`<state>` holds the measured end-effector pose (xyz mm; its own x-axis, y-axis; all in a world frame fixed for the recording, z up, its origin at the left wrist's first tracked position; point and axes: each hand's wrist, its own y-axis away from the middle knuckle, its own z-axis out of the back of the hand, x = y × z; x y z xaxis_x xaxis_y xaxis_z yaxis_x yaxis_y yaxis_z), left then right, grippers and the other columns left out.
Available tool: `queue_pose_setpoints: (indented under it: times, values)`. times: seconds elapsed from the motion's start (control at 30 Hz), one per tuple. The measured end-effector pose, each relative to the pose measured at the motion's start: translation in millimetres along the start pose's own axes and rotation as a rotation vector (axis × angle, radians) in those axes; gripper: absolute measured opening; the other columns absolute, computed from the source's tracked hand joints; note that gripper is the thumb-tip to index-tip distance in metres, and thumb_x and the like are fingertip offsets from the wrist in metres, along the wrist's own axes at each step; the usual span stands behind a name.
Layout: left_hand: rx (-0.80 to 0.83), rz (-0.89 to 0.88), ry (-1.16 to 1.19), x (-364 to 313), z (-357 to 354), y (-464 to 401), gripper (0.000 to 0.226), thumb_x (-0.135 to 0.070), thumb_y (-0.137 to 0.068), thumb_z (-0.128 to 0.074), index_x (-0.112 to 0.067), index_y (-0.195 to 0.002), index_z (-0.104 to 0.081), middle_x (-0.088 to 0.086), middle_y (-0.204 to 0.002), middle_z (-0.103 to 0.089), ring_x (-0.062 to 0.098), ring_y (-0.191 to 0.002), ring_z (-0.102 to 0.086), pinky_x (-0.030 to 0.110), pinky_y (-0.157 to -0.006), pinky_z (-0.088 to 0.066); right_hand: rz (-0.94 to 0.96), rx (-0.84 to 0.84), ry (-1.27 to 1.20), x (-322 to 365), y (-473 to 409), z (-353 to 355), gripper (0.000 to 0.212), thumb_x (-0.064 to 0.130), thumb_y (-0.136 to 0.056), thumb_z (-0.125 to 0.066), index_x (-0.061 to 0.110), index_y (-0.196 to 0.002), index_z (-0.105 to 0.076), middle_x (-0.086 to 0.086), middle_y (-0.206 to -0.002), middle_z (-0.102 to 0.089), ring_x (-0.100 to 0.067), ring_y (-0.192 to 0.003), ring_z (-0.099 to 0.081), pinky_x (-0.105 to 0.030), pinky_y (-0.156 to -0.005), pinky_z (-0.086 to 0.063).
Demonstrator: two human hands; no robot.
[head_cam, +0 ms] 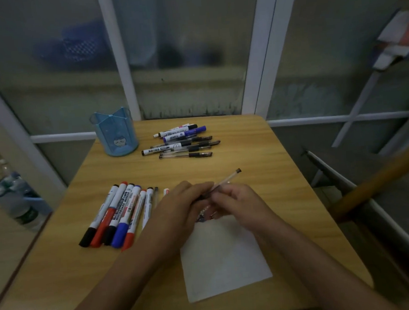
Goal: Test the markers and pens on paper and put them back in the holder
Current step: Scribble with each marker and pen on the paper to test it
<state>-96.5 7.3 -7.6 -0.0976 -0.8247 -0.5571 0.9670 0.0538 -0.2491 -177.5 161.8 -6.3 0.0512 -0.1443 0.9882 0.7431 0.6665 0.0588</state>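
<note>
Holding a clear pen between both hands, the person works just above the top edge of the paper. The right hand curls its grip round the barrel; the left hand pinches the lower, dark end. On the bench, a row of markers lies left, a second pile of pens sits beside the blue holder.

Left of the person's curled fingers, one white marker barrel in the row reads "WHITEBOARD MARKER", while print on the markers beyond the fingertips, near the holder, stays too small to read.
</note>
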Motion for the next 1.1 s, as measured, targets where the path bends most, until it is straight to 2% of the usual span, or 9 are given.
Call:
queue_pose_setpoints:
  times: [0.2, 0.3, 0.4, 0.5, 0.6, 0.67, 0.77, 0.9, 1.1]
  values:
    - [0.038, -0.012, -0.003, -1.6, 1.9, -2.6, 0.036, -0.039, -0.103, -0.035, -0.033, -0.135, -0.049, -0.014, -0.110, -0.059, 0.001, -0.095, -0.054, 0.021, -0.080, -0.043, 0.047, -0.021, -0.016, 15.5, 3.2, 8.8, 0.033, 0.032, -0.102, -0.051, 0.009, -0.096, -0.074, -0.007, -0.083, -0.074, -0.018, -0.074, -0.070, -0.031, -0.067, -0.054]
    - [0.084, -0.045, -0.051, -8.7, -0.9, 1.0, 0.026, -0.041, -0.102, -0.035, -0.034, -0.116, -0.056, -0.016, -0.096, -0.059, 0.001, -0.081, -0.052, 0.023, -0.072, -0.044, 0.085, -0.067, 0.099, 11.5, 2.0, 8.3, 0.025, 0.025, -0.100, -0.057, 0.011, -0.082, -0.068, -0.005, -0.069, -0.069, -0.015, -0.062, -0.065, -0.027, -0.056, -0.049]
    - [0.088, -0.035, -0.094, -7.6, -0.3, 0.4, 0.037, -0.050, -0.093, -0.029, -0.038, -0.114, -0.057, -0.014, -0.088, -0.064, 0.003, -0.073, -0.054, 0.029, -0.067, -0.048, 0.074, -0.019, 0.129, 10.7, 1.3, 12.3, 0.028, 0.012, -0.101, -0.050, 0.013, -0.076, -0.063, -0.006, -0.062, -0.067, -0.018, -0.056, -0.064, -0.030, -0.054, -0.047]
    - [0.119, -0.053, -0.085, -5.8, 2.5, -0.9, 0.041, -0.064, -0.090, -0.022, -0.047, -0.116, -0.049, -0.019, -0.076, -0.058, 0.000, -0.073, -0.056, 0.020, -0.058, -0.041, 0.081, 0.047, 0.146, 16.6, 3.5, 18.8, 0.030, 0.008, -0.101, -0.047, 0.013, -0.076, -0.063, -0.009, -0.066, -0.069, -0.023, -0.061, -0.068, -0.032, -0.057, -0.050]
    - [0.193, -0.035, -0.057, -7.4, 9.2, -1.2, 0.042, -0.073, -0.089, -0.025, -0.061, -0.125, -0.040, -0.029, -0.083, -0.052, -0.008, -0.084, -0.052, 0.015, -0.060, -0.035, 0.032, 0.031, 0.059, 14.8, 6.2, 26.2, 0.031, 0.014, -0.104, -0.043, 0.011, -0.085, -0.067, -0.013, -0.075, -0.074, -0.026, -0.068, -0.072, -0.030, -0.060, -0.054]
    - [0.249, 0.052, -0.166, -2.5, 16.4, -1.5, 0.066, -0.077, -0.076, -0.029, -0.060, -0.139, -0.021, -0.027, -0.088, -0.043, -0.005, -0.083, -0.046, 0.015, -0.065, -0.032, -0.045, -0.044, -0.033, 9.9, 7.4, 32.1, 0.037, 0.023, -0.106, -0.039, 0.013, -0.096, -0.073, -0.013, -0.083, -0.077, -0.028, -0.076, -0.075, -0.030, -0.065, -0.057]
    - [0.311, 0.144, -0.435, 10.1, 25.9, -1.5, 0.095, -0.088, -0.060, -0.024, -0.051, -0.147, -0.018, -0.016, -0.108, -0.038, 0.002, -0.097, -0.037, 0.024, -0.080, -0.038, -0.074, -0.126, -0.102, 0.8, 10.7, 40.2, 0.031, 0.031, -0.103, -0.048, 0.013, -0.106, -0.074, -0.008, -0.091, -0.078, -0.024, -0.086, -0.075, -0.030, -0.072, -0.060]
    - [0.380, 0.156, -0.573, 16.8, 25.6, 4.0, 0.111, -0.097, -0.048, -0.011, -0.050, -0.149, -0.017, -0.011, -0.121, -0.033, 0.007, -0.106, -0.031, 0.026, -0.084, -0.032, 0.038, -0.210, 0.152, -14.6, 14.3, 44.0, 0.007, 0.014, -0.091, -0.069, 0.017, -0.097, -0.070, 0.000, -0.081, -0.074, -0.010, -0.074, -0.071, -0.022, -0.066, -0.057]
    - [0.410, 0.177, -0.613, 16.6, 22.2, 8.8, 0.103, -0.094, -0.056, -0.029, -0.050, -0.148, -0.020, -0.007, -0.129, -0.029, 0.012, -0.116, -0.028, 0.028, -0.085, -0.025, 0.114, -0.241, 0.242, -36.5, 16.1, 35.7, 0.009, 0.013, -0.094, -0.066, 0.020, -0.093, -0.072, 0.001, -0.078, -0.074, -0.010, -0.072, -0.071, -0.023, -0.065, -0.055]
